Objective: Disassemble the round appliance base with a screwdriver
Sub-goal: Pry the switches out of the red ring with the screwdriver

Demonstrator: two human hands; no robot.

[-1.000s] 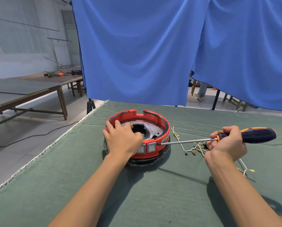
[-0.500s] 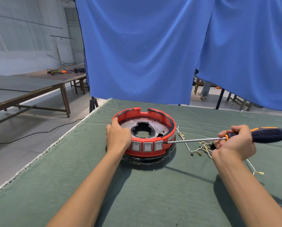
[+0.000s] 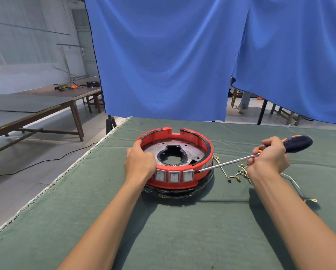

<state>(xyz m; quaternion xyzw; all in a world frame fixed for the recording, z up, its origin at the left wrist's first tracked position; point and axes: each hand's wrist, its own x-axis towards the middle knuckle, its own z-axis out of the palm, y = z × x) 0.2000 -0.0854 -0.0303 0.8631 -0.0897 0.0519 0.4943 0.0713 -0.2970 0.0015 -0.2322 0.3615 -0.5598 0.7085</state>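
The round appliance base sits on the green table cloth straight ahead of me; my left hand is clamped over its near-left rim, while my right hand is closed around the screwdriver well out to the right. The screwdriver's long axis runs nearly level, right to left and slightly downward — its tip meets the red ring's side wall just right of the three rocker switches. Loose wires with terminals lie on the cloth under the shaft — I judge they could snag my right wrist.
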